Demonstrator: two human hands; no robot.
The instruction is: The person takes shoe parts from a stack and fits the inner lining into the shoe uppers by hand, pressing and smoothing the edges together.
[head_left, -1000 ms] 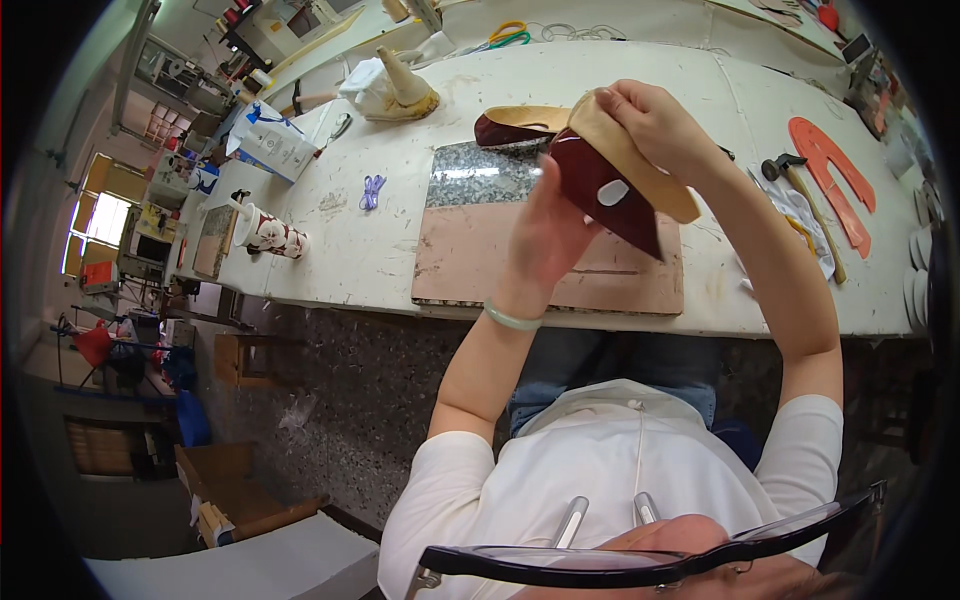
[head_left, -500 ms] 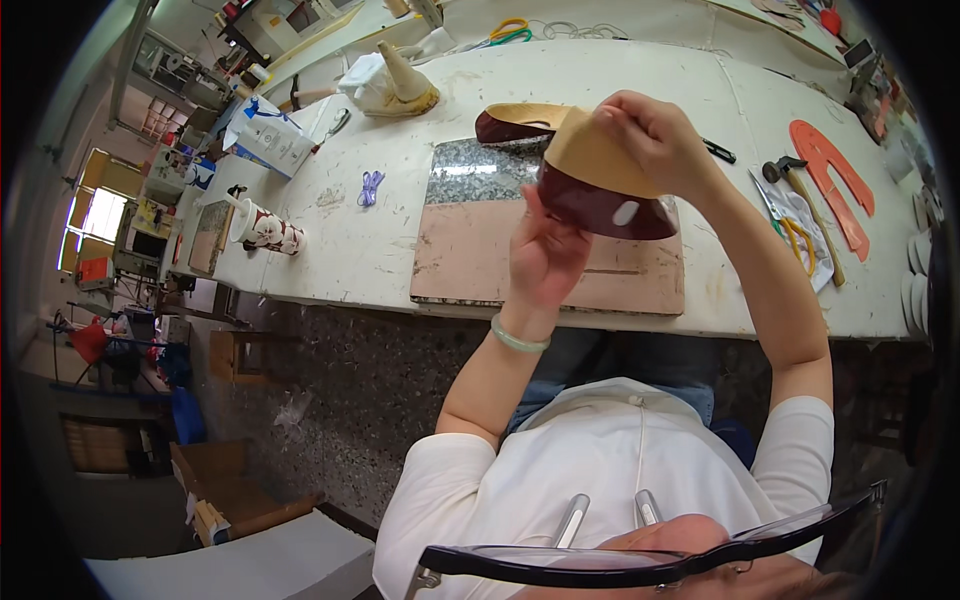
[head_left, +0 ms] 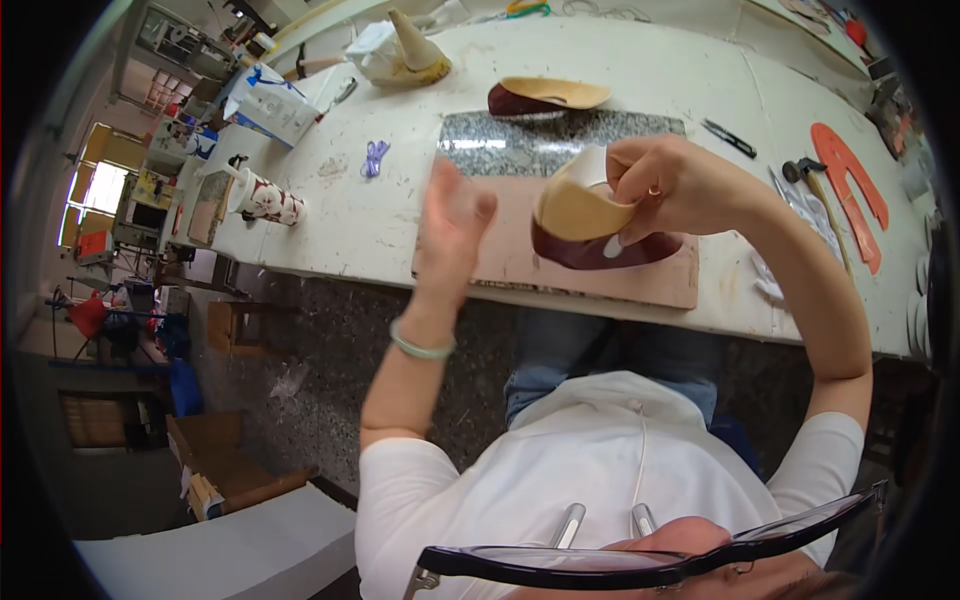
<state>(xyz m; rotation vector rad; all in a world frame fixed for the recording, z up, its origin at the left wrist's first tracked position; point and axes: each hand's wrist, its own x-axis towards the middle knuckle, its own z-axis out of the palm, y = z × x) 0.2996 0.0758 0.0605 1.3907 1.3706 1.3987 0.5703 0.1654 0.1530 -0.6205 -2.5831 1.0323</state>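
My right hand [head_left: 680, 190] grips a shoe upper [head_left: 610, 251], dark burgundy outside and tan on its lining, with a small white oval spot on its side. It is held over the pinkish-brown part of a work slab [head_left: 500, 220]. To its left, my left hand [head_left: 455, 215] is raised above the slab's left edge, slightly blurred, empty, with the thumb apart from the fingers. A second burgundy and tan shoe upper [head_left: 548, 95] rests behind the slab's speckled stone strip [head_left: 560, 150], and neither hand touches it.
Right of the slab are a black cutter [head_left: 730, 138], a hammer [head_left: 828, 210] and an orange U-shaped piece [head_left: 850, 190]. Leftward stand a patterned cup with straw [head_left: 268, 197], a purple cord bundle [head_left: 375, 158], a carton [head_left: 272, 105] and a cone-topped pot [head_left: 410, 55].
My left hand has let go of the shoe upper and moved left. My right hand has lowered and turned the upper toward me. The view has shifted slightly.
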